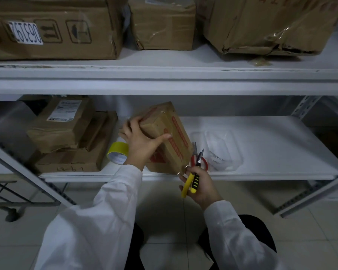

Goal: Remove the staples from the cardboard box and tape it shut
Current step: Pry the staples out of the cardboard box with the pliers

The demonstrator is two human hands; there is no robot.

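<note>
Fingers (pixel 134 123) of left hand (pixel 142 146) clasp box (pixel 160 126); right hand (pixel 204 185) grips pliers (pixel 189 181).

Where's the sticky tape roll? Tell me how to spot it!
Look at the lower white shelf. Just left of the left hand gripping the tilted box sits a tape roll. It is the only bright yellow ring among brown boxes.

Single head-worn wide-angle view
It looks forward and down from close range onto the lower shelf (pixel 261 145), with the upper shelf (pixel 164 82) across the top.
</note>
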